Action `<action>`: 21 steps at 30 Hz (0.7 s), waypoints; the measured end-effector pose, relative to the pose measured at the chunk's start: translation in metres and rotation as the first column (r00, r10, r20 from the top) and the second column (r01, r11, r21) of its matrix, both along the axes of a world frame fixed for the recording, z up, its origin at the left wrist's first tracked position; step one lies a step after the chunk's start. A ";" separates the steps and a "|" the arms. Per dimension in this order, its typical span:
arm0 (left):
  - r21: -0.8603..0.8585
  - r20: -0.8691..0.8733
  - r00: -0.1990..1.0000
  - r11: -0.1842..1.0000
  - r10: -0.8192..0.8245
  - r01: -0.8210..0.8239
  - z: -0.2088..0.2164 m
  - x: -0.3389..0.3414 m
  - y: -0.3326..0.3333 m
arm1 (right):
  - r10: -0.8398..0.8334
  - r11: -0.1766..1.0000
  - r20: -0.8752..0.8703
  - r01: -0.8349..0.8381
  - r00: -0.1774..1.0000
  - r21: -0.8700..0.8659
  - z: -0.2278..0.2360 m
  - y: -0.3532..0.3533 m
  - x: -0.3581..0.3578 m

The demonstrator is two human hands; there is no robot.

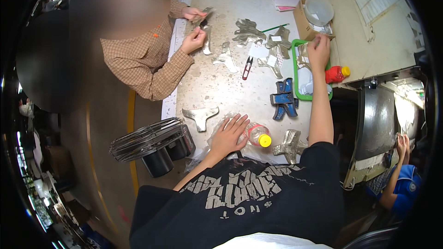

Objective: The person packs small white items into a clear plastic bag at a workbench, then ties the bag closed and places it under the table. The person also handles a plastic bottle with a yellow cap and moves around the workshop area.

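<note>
My left hand [227, 137] lies flat with its fingers spread on a clear plastic bag [213, 144] at the near edge of the table. Right beside its fingertips is a clear bottle [256, 133] with a yellow cap. My right arm reaches out to the right, and my right hand [319, 53] is over the green basket [296, 79], its fingers curled down. Whatever those fingers pinch is hidden. Inside the basket are white pieces [305, 80] and some metal-coloured parts. A three-armed silvery metal part [201, 117] rests left of my left hand.
Opposite on the left, a co-worker's hands [194, 40] handle a metal part. Several metal parts [249, 32] and red-handled thread snips [248, 68] lie mid-table, with blue parts [284, 99] nearer. A black fan [152, 145] stands left; a red bottle [334, 74] and cardboard box [304, 20] stand right.
</note>
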State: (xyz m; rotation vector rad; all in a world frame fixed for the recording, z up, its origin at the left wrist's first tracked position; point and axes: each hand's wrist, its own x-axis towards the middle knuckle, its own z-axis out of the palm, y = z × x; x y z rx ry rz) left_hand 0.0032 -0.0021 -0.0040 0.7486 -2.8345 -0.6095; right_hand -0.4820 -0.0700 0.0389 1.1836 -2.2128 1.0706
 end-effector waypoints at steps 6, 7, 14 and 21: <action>-0.004 -0.074 0.997 1.000 0.025 -0.025 0.016 -0.002 -0.001 | -0.387 0.706 0.213 0.139 0.897 0.695 -0.031 0.021 0.003; 0.001 -0.078 0.997 1.000 0.023 -0.023 0.016 -0.003 0.000 | -0.372 0.723 0.222 0.132 0.901 0.678 -0.036 0.023 0.000; 0.004 -0.068 0.997 1.000 0.022 -0.021 0.017 -0.001 -0.003 | -0.343 0.697 0.223 0.088 0.913 0.711 -0.045 0.020 -0.005; -0.008 -0.118 0.992 0.999 0.037 -0.038 0.006 0.000 0.000 | -0.357 0.720 0.222 0.116 0.908 0.684 -0.050 0.018 0.006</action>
